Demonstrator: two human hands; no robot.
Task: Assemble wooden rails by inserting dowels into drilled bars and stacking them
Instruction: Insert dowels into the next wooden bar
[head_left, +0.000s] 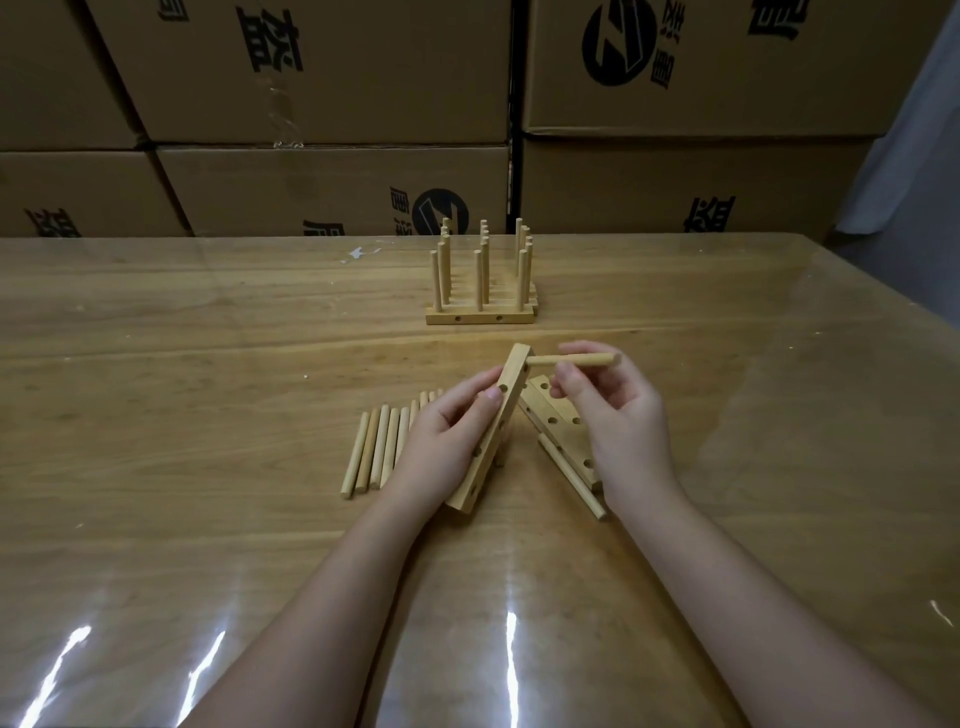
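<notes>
Head view: left hand (447, 434) grips the tilted bar (483, 470); right hand (618, 415) pinches a dowel (571, 359), apparently at its top hole.

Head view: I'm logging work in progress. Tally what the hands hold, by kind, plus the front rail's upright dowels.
Drilled bar, in left hand: 1
Dowel, in right hand: 1
Upright dowels in front rail: 3
Total: 5

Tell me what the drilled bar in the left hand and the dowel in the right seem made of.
Pale drilled rectangular bar: likely unfinished light wood; faint grain, matte faces. Pale round dowel: apparently the same bare wood; matte, no sheen.
</notes>
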